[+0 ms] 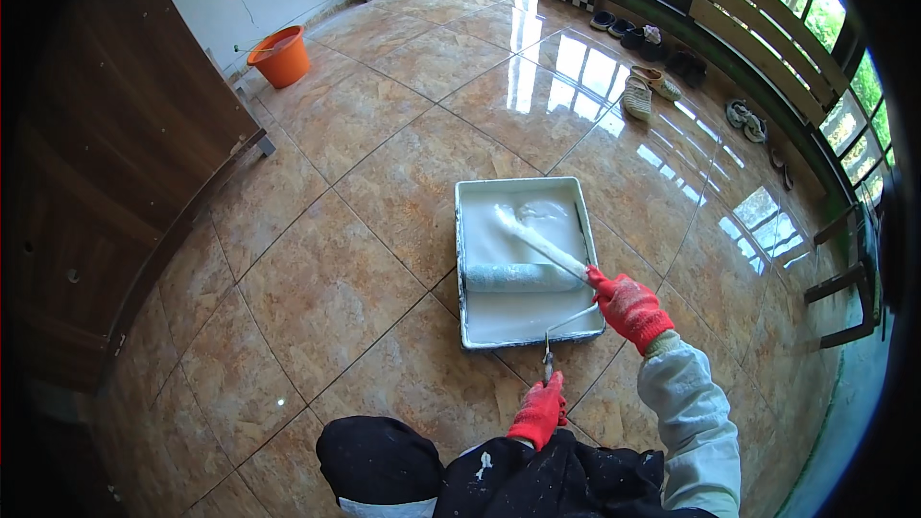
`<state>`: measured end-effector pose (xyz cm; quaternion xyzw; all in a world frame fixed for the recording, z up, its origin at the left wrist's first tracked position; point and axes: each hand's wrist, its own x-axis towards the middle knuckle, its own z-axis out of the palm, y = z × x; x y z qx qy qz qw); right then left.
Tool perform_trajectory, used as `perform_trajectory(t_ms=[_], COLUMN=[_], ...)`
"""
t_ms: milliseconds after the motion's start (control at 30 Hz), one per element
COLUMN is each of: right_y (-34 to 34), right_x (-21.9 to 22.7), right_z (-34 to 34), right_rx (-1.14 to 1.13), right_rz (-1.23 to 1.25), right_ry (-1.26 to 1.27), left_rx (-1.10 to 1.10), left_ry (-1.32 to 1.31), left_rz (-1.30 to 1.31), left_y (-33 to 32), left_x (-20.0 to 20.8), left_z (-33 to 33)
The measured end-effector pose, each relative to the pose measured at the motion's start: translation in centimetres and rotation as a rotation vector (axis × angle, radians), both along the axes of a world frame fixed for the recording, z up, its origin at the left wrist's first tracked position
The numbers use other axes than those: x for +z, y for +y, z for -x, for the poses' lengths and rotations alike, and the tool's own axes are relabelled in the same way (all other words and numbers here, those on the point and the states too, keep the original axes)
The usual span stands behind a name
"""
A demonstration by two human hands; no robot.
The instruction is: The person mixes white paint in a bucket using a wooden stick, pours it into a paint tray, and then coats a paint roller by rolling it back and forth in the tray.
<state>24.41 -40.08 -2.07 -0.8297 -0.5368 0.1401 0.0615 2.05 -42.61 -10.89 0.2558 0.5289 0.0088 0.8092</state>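
Note:
A paint tray (461,230) with white paint in it sits on the floor in front of me. Across its middle lies a paint roller (523,277), its sleeve coated with paint. My left hand (540,412), in a red glove, is closed round the roller's handle near the tray's front edge. My right hand (633,312), also red-gloved, grips a slim stick (542,246) at the tray's right side. The stick's far end is thick with white paint and reaches over the tray, above the roller; whether it touches the paint I cannot tell.
An orange bucket (281,59) stands by the far left wall. A brown wooden panel (125,163) rises on the left. Several shoes (638,96) line the right side, beneath a slatted wooden bench back (767,34). The tiled floor (374,163) is glossy, reflecting the windows.

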Motion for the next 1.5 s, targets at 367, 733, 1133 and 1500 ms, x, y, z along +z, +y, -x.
perform_trajectory(t_ms=[367,733,1133,1500], right_y=[-0.7,0.1,0.8,0.8], right_x=[1.2,1.1,-0.6,-0.4], right_z=[-0.6,2.8,0.3,3.7], right_rx=[-0.099,-0.003,-0.127,0.022], right_rz=[0.106,0.109,0.09,0.07], right_ry=[-0.097,-0.023,-0.06,-0.005], left_rx=[0.016,-0.012,-0.022,0.01], left_ry=[0.023,0.045,0.043,0.038], left_rz=[-0.031,-0.048,-0.062,-0.044], left_y=[-0.2,-0.1,-0.2,-0.1], left_x=[0.1,-1.2,-1.4,-1.1], left_z=[0.0,0.1,0.2,0.2])
